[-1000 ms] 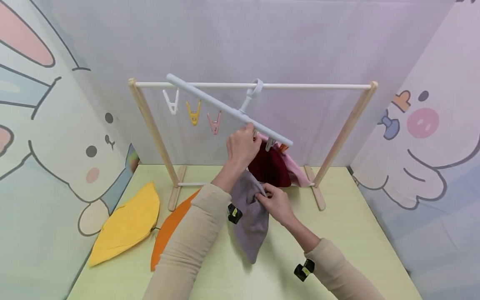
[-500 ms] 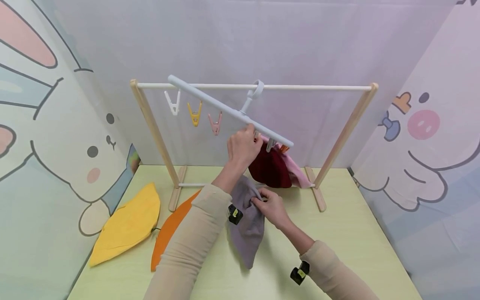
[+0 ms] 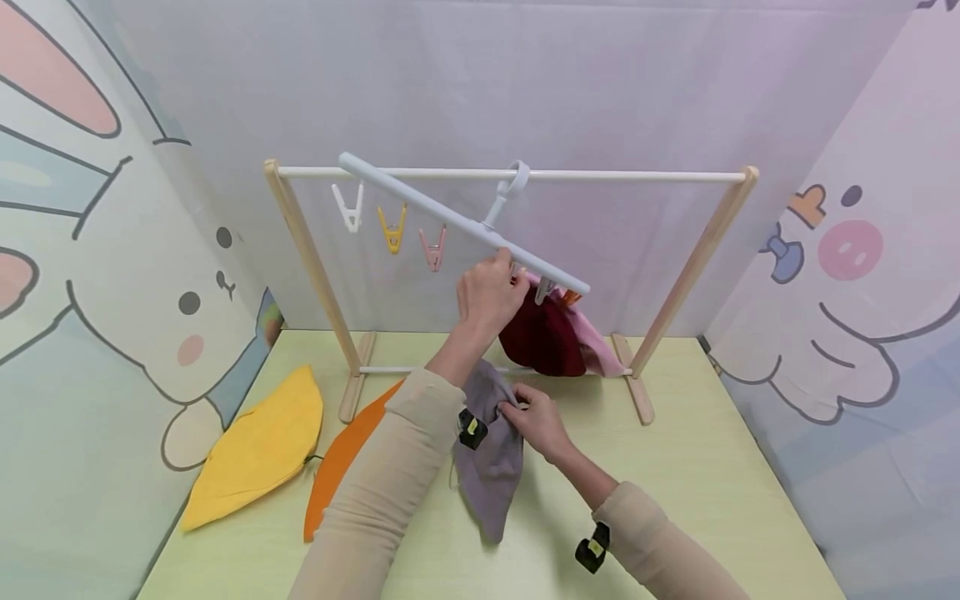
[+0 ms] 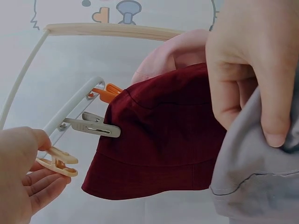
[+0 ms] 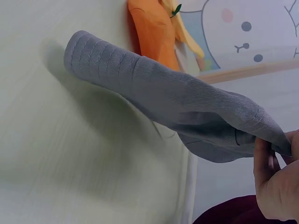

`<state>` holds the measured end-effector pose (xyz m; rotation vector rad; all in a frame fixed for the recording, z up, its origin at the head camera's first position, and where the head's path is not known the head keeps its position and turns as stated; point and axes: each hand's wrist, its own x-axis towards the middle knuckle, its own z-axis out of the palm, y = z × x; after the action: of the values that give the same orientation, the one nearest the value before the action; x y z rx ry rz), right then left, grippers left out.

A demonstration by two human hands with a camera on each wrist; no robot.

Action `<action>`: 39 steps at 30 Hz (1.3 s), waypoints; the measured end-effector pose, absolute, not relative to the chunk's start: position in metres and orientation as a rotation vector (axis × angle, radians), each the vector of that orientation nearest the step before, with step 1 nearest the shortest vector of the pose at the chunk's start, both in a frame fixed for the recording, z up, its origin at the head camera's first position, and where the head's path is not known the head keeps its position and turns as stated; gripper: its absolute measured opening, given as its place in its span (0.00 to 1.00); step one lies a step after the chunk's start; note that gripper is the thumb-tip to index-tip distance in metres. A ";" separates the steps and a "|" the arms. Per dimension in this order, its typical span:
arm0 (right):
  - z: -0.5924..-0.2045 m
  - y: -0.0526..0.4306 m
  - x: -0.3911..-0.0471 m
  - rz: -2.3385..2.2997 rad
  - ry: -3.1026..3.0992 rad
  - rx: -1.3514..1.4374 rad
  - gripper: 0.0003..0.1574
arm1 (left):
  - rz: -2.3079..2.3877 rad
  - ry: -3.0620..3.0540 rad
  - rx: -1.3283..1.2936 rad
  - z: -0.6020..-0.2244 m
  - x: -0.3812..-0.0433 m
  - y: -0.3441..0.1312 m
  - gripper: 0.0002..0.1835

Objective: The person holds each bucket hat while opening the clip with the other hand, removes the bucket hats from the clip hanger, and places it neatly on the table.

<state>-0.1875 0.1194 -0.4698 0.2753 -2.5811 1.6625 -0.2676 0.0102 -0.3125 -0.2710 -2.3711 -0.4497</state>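
My left hand (image 3: 486, 293) is at the light blue hanger (image 3: 420, 200) and pinches a cream clothespin (image 4: 58, 164), whose jaws stand apart with nothing between them in the left wrist view. Below it, my right hand (image 3: 540, 423) grips a grey bucket hat (image 3: 489, 479) by its edge, between thumb and fingers. The hat dangles above the table, apart from the clothespin. A dark red bucket hat (image 4: 159, 135) hangs from a grey clothespin (image 4: 88, 125). Behind that, an orange clothespin (image 4: 108, 93) is beside a pink hat (image 4: 177, 53).
The hanger hooks, tilted, over the white rail of a wooden rack (image 3: 645, 174). White (image 3: 349, 208), yellow (image 3: 392, 229) and pink (image 3: 432, 248) clothespins hang on its left half. A yellow hat (image 3: 258, 450) and an orange hat (image 3: 348, 454) lie on the table (image 3: 720, 500) at left.
My right hand has moved left and slightly down with the grey hat, drawing it a little away from the dark red one. The left hand keeps its place at the hanger.
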 end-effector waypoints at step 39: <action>-0.513 0.128 -0.203 1.544 -2.623 0.195 0.06 | -0.450 -2.322 -0.277 -0.315 -0.269 0.012 0.13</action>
<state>-0.2032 0.1285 -0.5130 0.1954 -2.6234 1.5436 -0.2690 0.0119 -0.3149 -0.2767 -2.3215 -0.4495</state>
